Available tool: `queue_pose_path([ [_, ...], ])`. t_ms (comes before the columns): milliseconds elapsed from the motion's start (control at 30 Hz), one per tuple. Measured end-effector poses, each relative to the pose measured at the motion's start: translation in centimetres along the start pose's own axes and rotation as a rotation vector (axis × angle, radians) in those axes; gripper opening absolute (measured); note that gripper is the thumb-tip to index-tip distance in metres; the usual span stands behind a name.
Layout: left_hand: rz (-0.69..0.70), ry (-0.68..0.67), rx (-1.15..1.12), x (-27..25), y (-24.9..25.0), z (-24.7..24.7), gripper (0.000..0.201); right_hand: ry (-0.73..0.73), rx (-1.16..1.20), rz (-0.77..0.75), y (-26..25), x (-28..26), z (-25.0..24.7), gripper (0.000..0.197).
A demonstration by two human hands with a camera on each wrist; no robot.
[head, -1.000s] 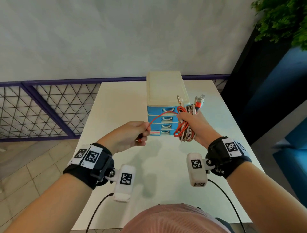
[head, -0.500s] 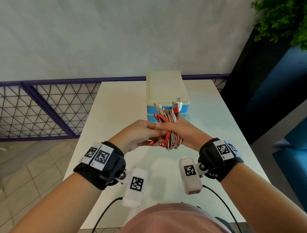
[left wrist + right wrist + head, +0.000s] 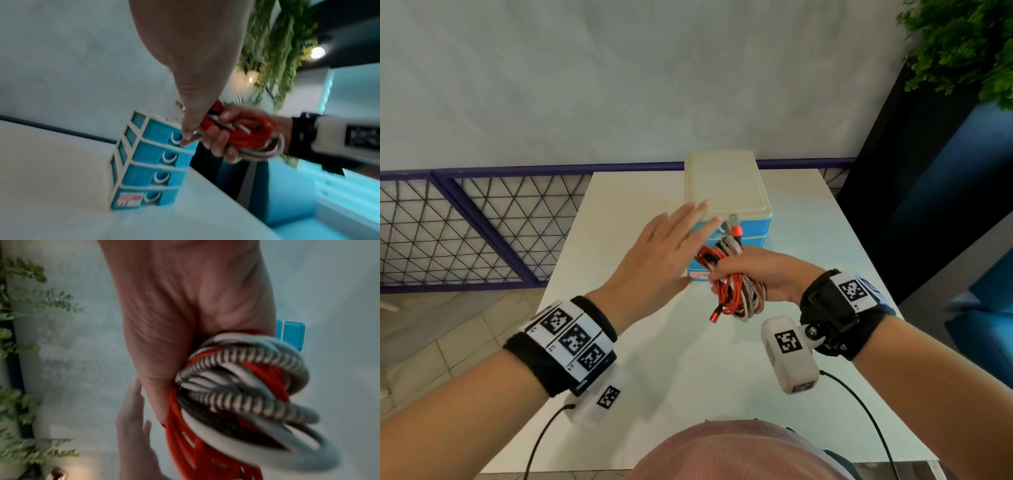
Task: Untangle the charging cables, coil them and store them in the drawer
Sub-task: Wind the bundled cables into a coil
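Since half a second ago the left hand (image 3: pixel 657 253) has let go of the cable bundle (image 3: pixel 736 284) and is now reaching, fingers straight and empty, toward the drawer unit (image 3: pixel 726 192). That bundle of red and braided cables is sitting just in front of the drawer unit's blue fronts, its long axis slanting up toward the unit's top edge, plugs uppermost. The right hand (image 3: pixel 763 274) is curling tightly round its middle. All four drawers (image 3: pixel 158 159) are looking closed, and the left fingertips (image 3: pixel 186 140) are nearest the top handle, so that hand is likely opening it
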State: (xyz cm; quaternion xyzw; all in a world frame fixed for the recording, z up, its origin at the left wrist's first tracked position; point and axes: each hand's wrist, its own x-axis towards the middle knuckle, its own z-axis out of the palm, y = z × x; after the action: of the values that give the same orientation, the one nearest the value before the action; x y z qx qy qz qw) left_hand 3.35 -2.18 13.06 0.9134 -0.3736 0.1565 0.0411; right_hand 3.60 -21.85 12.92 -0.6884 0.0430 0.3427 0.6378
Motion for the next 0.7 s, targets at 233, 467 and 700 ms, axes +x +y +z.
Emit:
queue_pose_path([
  [233,0.318,0.103,0.093,0.9,0.2,1.7,0.044,-0.225,-0.134,0.112,-0.6,-0.3,1.6,0.003],
  [467,0.367,0.058,-0.098,2.0,0.1,2.2,0.017,-0.292,-0.067,0.155,-0.2,-0.3,1.3,0.009],
  [700,0.292,-0.079,-0.202,1.4,1.1,2.1,0.024,-0.358,-0.133,0.191,-0.1,-1.1,0.6,0.015],
])
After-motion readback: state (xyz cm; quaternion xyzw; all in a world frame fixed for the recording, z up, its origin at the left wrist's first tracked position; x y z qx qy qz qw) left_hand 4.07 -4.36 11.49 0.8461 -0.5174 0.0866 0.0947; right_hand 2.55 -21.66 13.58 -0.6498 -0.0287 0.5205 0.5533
